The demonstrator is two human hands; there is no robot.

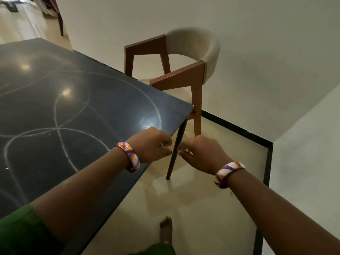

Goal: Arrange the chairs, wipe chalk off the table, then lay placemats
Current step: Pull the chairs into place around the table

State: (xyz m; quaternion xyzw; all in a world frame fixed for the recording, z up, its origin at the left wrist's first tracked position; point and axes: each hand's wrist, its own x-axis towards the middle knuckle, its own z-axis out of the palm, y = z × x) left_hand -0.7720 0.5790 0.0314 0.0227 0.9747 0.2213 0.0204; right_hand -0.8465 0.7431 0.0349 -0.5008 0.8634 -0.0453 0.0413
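Brown wood frames the chair (pixel 184 70) standing at the table's (pixel 73 107) far end by the wall, well beyond the left hand (pixel 150 146) and right hand (pixel 200 153), both loosely curled and empty, so each should probably grasp an armrest and steer it in squarely.

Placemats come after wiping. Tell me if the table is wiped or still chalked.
Still chalked: white chalk curves cross the dark table.

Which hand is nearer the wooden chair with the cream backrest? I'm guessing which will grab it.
Right. The right hand hovers below the wooden chair, near its front leg; the left hand hovers over the table corner.
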